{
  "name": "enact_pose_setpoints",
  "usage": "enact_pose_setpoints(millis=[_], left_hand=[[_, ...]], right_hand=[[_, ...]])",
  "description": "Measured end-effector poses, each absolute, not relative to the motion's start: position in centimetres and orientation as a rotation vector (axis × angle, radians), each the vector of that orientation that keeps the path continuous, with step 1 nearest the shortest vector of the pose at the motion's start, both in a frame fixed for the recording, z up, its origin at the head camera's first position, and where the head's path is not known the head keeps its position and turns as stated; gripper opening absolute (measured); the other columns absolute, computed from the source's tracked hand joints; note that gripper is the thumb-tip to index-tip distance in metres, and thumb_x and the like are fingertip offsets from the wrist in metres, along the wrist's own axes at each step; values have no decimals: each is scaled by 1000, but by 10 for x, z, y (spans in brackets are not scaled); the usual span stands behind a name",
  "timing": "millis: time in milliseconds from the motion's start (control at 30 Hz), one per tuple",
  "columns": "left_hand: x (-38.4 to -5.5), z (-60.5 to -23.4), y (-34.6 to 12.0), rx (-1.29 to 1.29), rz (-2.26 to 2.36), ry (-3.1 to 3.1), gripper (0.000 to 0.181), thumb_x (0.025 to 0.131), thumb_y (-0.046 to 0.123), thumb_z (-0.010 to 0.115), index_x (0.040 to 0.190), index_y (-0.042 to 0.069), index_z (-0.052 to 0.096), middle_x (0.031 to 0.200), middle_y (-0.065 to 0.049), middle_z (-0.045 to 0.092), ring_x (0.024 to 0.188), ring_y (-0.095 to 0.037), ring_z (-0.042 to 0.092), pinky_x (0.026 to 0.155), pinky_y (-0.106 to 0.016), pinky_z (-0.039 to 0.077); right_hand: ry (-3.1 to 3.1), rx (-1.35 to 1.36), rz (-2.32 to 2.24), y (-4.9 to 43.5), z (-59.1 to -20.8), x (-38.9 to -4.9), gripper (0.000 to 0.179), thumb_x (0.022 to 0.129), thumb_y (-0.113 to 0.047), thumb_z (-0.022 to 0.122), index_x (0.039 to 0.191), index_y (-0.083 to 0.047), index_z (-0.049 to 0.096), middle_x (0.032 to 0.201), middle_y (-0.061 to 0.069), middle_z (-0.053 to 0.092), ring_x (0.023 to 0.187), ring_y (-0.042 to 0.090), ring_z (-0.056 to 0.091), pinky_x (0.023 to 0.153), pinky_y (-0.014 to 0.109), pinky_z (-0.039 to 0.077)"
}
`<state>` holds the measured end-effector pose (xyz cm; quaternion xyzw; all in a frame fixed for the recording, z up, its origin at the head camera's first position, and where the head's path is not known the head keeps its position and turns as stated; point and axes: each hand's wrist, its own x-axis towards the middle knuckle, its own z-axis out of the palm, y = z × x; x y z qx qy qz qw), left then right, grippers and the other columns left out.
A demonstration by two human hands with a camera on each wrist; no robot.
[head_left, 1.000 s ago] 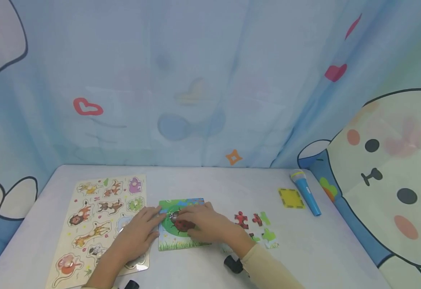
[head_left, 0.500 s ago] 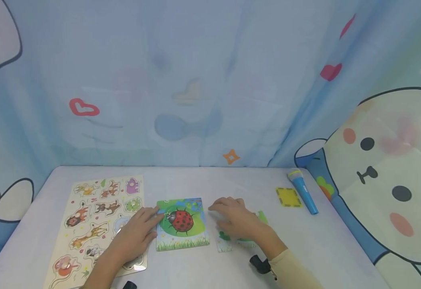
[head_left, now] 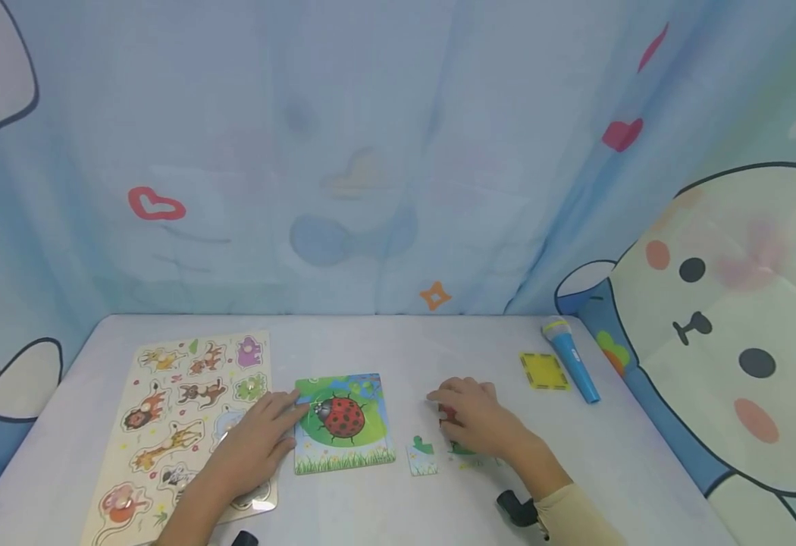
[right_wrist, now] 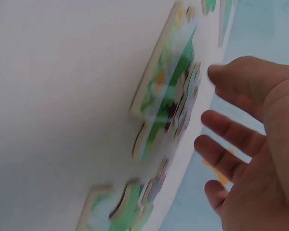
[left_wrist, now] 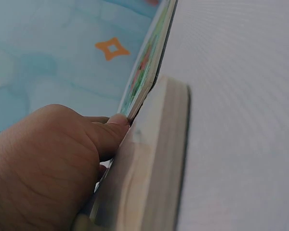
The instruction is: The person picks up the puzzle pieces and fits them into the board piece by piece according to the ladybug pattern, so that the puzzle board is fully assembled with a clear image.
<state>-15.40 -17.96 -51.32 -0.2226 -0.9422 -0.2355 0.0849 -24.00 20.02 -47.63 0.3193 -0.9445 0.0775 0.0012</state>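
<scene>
A square ladybug puzzle board [head_left: 341, 418] lies flat in the middle of the table. My left hand [head_left: 258, 436] rests across the right side of the animal board, fingertips at the ladybug board's left edge; in the left wrist view the thumb of that hand [left_wrist: 48, 163] touches the edge. To the right, my right hand [head_left: 483, 421] hovers over loose jigsaw pieces and hides most of them. Its fingers are spread and hold nothing in the right wrist view, beside a grassy green piece [right_wrist: 168, 82]. One blue-green piece [head_left: 423, 459] shows left of this hand.
A large wooden animal puzzle board [head_left: 132, 455] covers the table's left side. At the right lie a yellow square frame [head_left: 544, 371] and a blue toy microphone [head_left: 575, 366]. A printed curtain [head_left: 343, 152] hangs behind the table.
My right hand has left the ladybug board and moved right over the loose pieces, uncovering the ladybug picture. The left hand stays at the board's edge.
</scene>
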Motion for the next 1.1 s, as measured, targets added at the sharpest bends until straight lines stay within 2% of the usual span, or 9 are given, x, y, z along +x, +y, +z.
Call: enact_pose_setpoints(millis=[200, 300, 433, 700, 967, 1100], left_hand=[[-154, -514, -180, -673, -687, -2799, 46, 95, 19, 62, 140, 12, 54, 150, -9, 42, 137, -27, 36, 113, -46, 32], [-155, -514, -180, -673, -680, -2795, 46, 95, 19, 62, 140, 11, 54, 150, -9, 42, 137, -26, 36, 113, -46, 33], [-155, -513, -179, -681, -675, -2779, 46, 95, 18, 63, 139, 11, 54, 149, -10, 42, 136, -28, 37, 112, -47, 34], [-155, -513, -179, -680, -678, -2772, 46, 94, 18, 64, 139, 11, 55, 149, -10, 43, 135, -28, 38, 111, -48, 35], [-155, -514, -180, -671, -682, -2798, 46, 95, 20, 62, 140, 12, 54, 150, -9, 42, 137, -27, 36, 113, -47, 33], [-155, -513, -179, -674, -679, -2798, 46, 96, 20, 62, 140, 12, 54, 150, -9, 42, 136, -27, 36, 113, -47, 33]], right_hand=[[-3032, 916, 96, 209, -476, -239, 42, 86, -12, 68, 125, -28, 64, 119, -2, 56, 106, 21, 49, 86, 48, 39], [-3062, 907, 52, 209, -474, -239, 42, 87, -16, 71, 126, -28, 63, 119, -2, 56, 106, 22, 49, 85, 50, 40], [-3106, 895, 64, 207, -469, -238, 44, 84, -22, 76, 126, -28, 64, 115, -5, 56, 102, 19, 49, 83, 46, 39], [-3079, 950, 81, 205, -467, -242, 44, 84, -24, 78, 126, -26, 65, 107, -9, 56, 95, 11, 50, 81, 40, 35], [-2960, 1034, 187, 181, -466, -243, 35, 79, -25, 81, 112, -25, 68, 99, -13, 55, 89, 9, 48, 83, 40, 35], [-2951, 1100, 195, 163, -463, -241, 32, 81, -27, 80, 111, -27, 69, 98, -13, 55, 88, 8, 48, 85, 40, 35]])
